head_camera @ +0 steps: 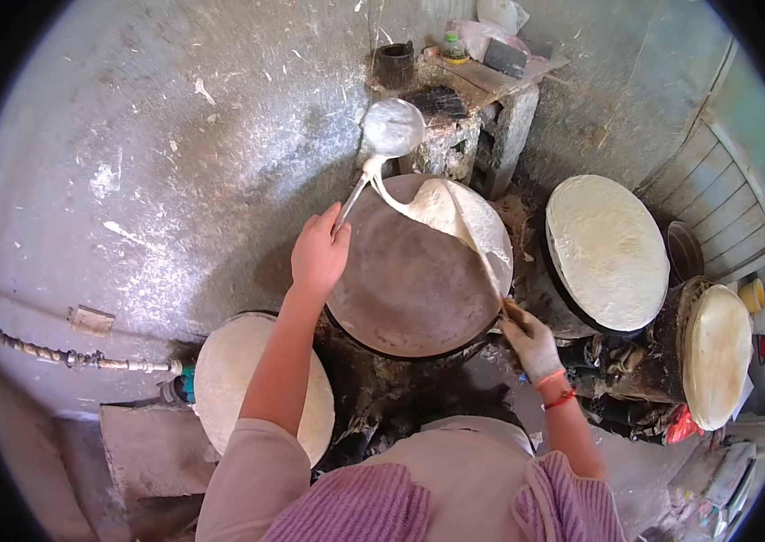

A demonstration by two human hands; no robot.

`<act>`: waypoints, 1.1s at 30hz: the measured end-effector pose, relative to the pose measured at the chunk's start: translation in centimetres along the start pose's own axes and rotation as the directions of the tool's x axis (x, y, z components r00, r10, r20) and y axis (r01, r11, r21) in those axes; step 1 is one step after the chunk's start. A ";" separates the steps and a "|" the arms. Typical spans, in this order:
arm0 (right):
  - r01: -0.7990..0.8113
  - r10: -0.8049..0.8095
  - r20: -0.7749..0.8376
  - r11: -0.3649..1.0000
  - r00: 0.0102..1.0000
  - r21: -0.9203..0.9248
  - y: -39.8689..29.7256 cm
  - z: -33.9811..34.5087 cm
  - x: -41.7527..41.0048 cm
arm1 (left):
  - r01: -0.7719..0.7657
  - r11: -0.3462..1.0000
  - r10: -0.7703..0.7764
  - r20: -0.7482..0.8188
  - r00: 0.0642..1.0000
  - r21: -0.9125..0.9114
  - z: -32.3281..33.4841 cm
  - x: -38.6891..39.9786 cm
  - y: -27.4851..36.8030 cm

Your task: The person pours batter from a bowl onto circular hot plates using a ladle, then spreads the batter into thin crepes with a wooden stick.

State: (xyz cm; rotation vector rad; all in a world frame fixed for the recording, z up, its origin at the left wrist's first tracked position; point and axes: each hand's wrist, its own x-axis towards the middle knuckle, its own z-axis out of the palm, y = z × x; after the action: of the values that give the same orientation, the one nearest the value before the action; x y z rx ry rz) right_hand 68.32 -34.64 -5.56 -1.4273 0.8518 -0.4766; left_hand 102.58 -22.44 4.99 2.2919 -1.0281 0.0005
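My left hand (320, 249) grips the handle of a metal ladle (394, 127), its bowl raised beyond the far edge of a round griddle (409, 291). A strand of wet batter (447, 206) hangs from the ladle's neck and joins the batter lying on the far right part of the griddle. My right hand (530, 339), in a pale glove with red and orange bands at the wrist, holds a long thin stick (474, 240) that crosses the batter.
Batter-covered round griddles stand at the right (607, 252) and lower left (263, 386). A stack of round flatbreads (718, 357) rests at the far right. Behind is a ledge (491, 85) with a dark pot (394, 66) and a small bottle (453, 49). A wall (152, 169) runs along the left.
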 end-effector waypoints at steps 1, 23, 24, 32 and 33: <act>0.004 -0.004 -0.001 1.000 1.000 -0.006 0.4 -0.6 -0.6 | 0.027 0.998 -0.027 -0.007 1.000 0.049 -0.4 -0.1 0.3; -0.093 0.092 0.039 0.995 0.995 0.026 -4.4 2.3 0.8 | 0.003 0.979 0.011 0.068 0.998 -0.204 5.9 -2.9 -3.8; -0.059 0.060 -0.014 0.997 0.998 0.052 -3.6 1.1 0.1 | -0.001 0.978 0.014 0.059 0.998 -0.208 5.4 -2.7 -3.6; -0.044 0.045 0.022 0.998 0.999 -0.038 -2.3 3.7 3.1 | -0.095 0.995 0.094 0.054 0.994 0.013 2.4 -1.6 -2.4; -0.049 0.056 0.066 0.993 0.996 -0.108 -2.9 3.8 3.1 | -0.094 0.996 0.093 0.061 0.994 0.009 1.7 -1.7 -2.4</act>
State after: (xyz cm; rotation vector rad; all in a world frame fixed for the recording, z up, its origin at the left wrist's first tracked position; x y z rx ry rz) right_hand 73.69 -34.85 -3.66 -1.5068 0.8676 -0.3443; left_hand 102.61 -21.00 1.87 2.2644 -1.1684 -0.0251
